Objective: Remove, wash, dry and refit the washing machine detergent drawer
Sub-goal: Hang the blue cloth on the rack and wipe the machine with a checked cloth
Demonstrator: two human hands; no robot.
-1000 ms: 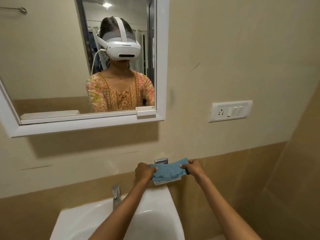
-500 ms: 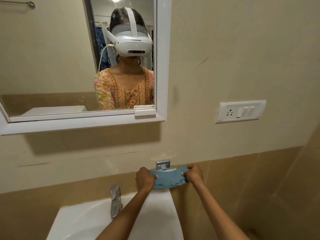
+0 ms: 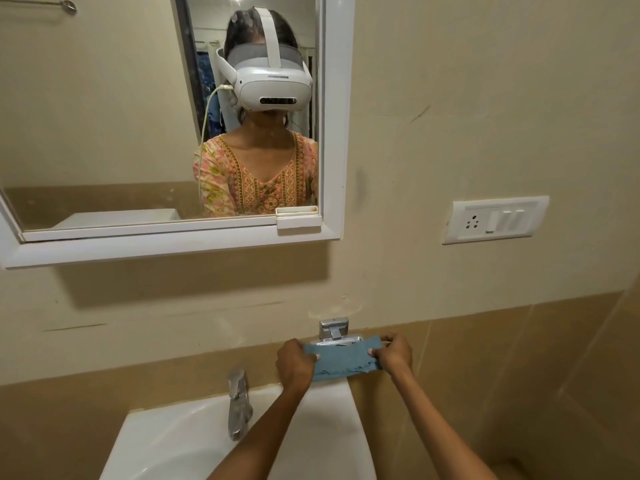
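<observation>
Two bare forearms reach up from the bottom edge over one white basin (image 3: 332,417), smooth, glossy and rounded at its rim. One chrome tap (image 3: 238,407) stands upright at the back of the basin, a slim polished column with a flat lever on top. Beyond it, the left hand (image 3: 294,365) and the right hand (image 3: 394,353) each pinch one end of a single blue cloth (image 3: 343,358), fingers curled round its edges. The cloth is soft and nubbly with a ragged lower hem. It is stretched flat between the hands against the tan tiled wall, just above the basin's far corner. Its top edge lies over one shiny chrome wall bracket (image 3: 333,329), blocky and squared. The cloth is the only thing of the task that shows; the drawer I cannot make out. Higher on the matt cream wall sits one white plastic switch plate (image 3: 495,220), rectangular, with one socket and rocker switches. To its left hangs one mirror (image 3: 334,133) in a broad white frame, one small white tray (image 3: 298,216) on its ledge. The glass reflects a person wearing one white headset (image 3: 273,88). One thin metal rail (image 3: 65,6) crosses the top left corner.
</observation>
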